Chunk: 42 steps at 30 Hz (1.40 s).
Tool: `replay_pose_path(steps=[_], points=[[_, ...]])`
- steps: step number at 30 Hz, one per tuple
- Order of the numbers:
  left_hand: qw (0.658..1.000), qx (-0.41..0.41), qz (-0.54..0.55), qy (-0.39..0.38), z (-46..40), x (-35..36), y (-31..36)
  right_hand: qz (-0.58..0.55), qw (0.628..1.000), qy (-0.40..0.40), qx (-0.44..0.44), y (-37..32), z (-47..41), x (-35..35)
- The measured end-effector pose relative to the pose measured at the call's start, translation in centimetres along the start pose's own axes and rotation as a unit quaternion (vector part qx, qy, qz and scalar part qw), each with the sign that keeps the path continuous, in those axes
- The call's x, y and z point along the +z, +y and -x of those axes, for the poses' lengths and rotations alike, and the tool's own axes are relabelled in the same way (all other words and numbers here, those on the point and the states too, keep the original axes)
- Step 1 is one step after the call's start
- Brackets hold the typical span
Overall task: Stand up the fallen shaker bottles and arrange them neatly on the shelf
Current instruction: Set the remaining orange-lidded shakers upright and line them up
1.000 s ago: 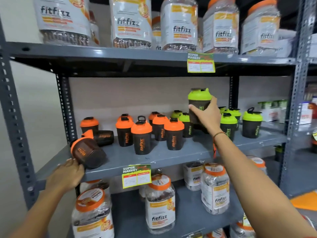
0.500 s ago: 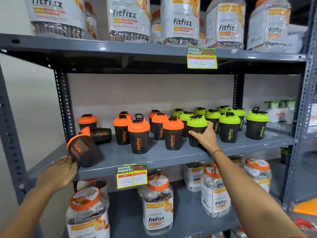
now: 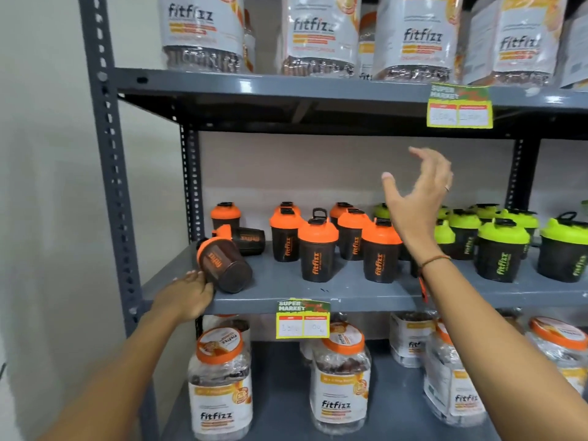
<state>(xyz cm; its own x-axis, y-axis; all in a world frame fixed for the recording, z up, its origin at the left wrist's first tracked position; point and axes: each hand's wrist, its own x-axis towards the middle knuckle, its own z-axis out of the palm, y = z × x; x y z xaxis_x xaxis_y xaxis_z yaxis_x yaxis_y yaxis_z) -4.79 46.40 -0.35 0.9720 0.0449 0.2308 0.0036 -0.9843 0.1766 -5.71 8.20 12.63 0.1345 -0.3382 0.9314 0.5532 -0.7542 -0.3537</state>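
Two orange-lidded shaker bottles lie on their sides at the left end of the middle shelf (image 3: 318,289): the front fallen bottle (image 3: 224,267) and a second fallen bottle (image 3: 246,238) behind it. My left hand (image 3: 187,296) rests on the shelf edge, fingers touching the front fallen bottle, holding nothing. Several orange-lidded bottles (image 3: 318,249) stand upright in the middle, several green-lidded bottles (image 3: 501,249) stand to the right. My right hand (image 3: 416,198) hovers empty above the upright bottles, fingers apart.
Large fitfizz jars (image 3: 219,386) fill the lower shelf and more jars (image 3: 318,33) stand on the top shelf. A perforated grey upright post (image 3: 111,173) borders the left side. Yellow price tags (image 3: 302,319) hang from the shelf edges.
My right hand set the green-lidded bottle down among the green ones, let go and lifted up empty. My left hand slid right to touch the fallen front bottle.
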Motion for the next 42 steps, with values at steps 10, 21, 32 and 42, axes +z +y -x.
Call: replay_pose_path(steps=[10, 21, 32, 42], points=[[1.000, -0.006, 0.023, -0.018, -0.3, -0.4, -0.4, 0.043, 0.917, -0.372, -0.136, -12.2, 4.0, 13.8], [1.000, 0.007, -0.002, 0.029, -0.8, 1.0, -1.2, 0.206, 0.670, -0.691, -0.177, -12.2, 5.0, 27.5], [0.998, 0.015, -0.026, 0.055, -1.0, 1.5, -1.5, 0.251, 0.586, -0.738, -0.221, -12.2, 6.3, 32.4], [0.998, 0.013, -0.027, 0.048, -0.8, 1.3, -1.3, -0.110, 0.758, -0.638, 0.077, -10.7, 5.3, 31.3]])
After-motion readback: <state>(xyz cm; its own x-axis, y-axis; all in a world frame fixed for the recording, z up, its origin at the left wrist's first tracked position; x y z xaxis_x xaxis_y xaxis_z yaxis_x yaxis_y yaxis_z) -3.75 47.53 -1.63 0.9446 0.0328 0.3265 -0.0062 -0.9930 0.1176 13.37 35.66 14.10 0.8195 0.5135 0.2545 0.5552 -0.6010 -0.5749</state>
